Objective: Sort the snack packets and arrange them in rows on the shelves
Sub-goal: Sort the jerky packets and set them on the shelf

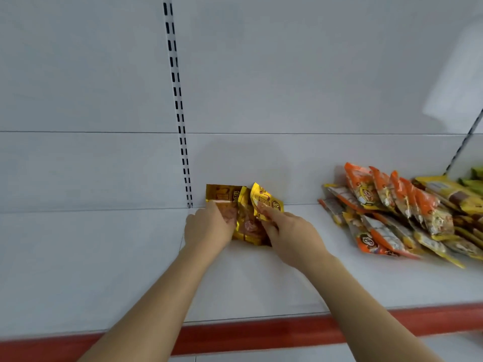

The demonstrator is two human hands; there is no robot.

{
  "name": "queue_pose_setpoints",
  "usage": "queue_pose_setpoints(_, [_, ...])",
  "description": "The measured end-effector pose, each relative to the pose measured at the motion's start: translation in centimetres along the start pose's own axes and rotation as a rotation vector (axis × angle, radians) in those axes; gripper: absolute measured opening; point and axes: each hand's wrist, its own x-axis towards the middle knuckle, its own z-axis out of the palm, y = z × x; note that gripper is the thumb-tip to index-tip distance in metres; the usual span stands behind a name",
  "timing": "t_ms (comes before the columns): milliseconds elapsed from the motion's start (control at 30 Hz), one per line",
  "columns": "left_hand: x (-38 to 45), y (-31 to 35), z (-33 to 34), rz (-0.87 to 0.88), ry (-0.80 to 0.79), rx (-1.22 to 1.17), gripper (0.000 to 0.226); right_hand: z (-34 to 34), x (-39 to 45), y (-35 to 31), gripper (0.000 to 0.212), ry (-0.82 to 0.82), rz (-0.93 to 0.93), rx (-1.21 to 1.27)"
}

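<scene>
Fingers point(264, 210) of R hand point(292, 233) curl over a gold snack packet point(265, 198), pinching its lower edge; L hand point(209, 227) fingers wrap the left side of the gold packets point(247, 226), gripping them. Both arms reach in over the red shelf edge point(261, 333). The gold packets sit bunched on the white shelf point(104, 270), near the back panel point(287, 87), just right of the slotted upright point(180, 113). Well apart to the right, a pile of orange & yellow packets point(397, 218) leans in an overlapping row on the same shelf; green ones point(477, 176) at far right edge, mostly cut off.
</scene>
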Motion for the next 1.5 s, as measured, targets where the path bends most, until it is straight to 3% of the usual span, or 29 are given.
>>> queue_pose_setpoints(167, [0.5,1.1,-0.3,-0.186,-0.015,-0.587,0.035,1.0,-0.7,-1.2,0.058,-0.031,-0.070,-0.027])
queue_pose_setpoints(300, [-0.4,1.8,0.1,-0.154,-0.104,-0.764,0.035,1.2,-1.9,-2.2,0.069,-0.104,-0.126,-0.008])
queue_pose_setpoints(367, [-0.9,1.9,-0.3,-0.147,-0.120,-0.811,0.047,0.6,-2.9,-2.6,0.073,-0.147,-0.180,0.059])
queue_pose_setpoints(467, [-1.6,0.8,-1.0,-0.151,-0.079,-0.808,0.055,-0.3,-4.0,-3.0,0.058,-0.181,-0.200,0.391])
queue_pose_setpoints(533, [-2.3,-0.5,-1.8,-0.140,-0.041,-0.868,0.050,-0.4,-4.0,-3.5,0.041,-0.081,-0.103,0.728])
queue_pose_setpoints(600, [-3.1,-2.3,-2.6,-0.131,-0.032,-0.976,0.048,0.0,-3.3,-4.3,0.033,0.083,-0.020,0.788])
queue_pose_setpoints(700, [-4.9,-4.5,-4.5,-0.106,-0.013,-1.097,0.034,0.9,-3.3,-7.5,0.059,0.094,-0.057,0.788])
queue_pose_setpoints(933, [-8.4,-12.0,-11.3,-0.059,0.065,-1.128,0.019,3.1,-4.9,-18.1,0.060,0.107,-0.192,0.817])
queue_pose_setpoints(1133, [-11.3,-22.6,-18.0,-0.108,0.113,-1.120,0.035,5.7,-6.2,-28.7,0.054,0.020,-0.219,0.884])
queue_pose_setpoints(1267, [-12.2,-29.7,-21.4,-0.137,0.133,-1.079,0.020,9.4,-7.0,-36.6,0.049,0.045,-0.226,0.870])
queue_pose_setpoints(1500, [-10.0,-40.3,-26.9,-0.206,0.375,-0.983,0.018,12.7,-5.0,-47.1,0.051,-0.082,-0.382,0.739])
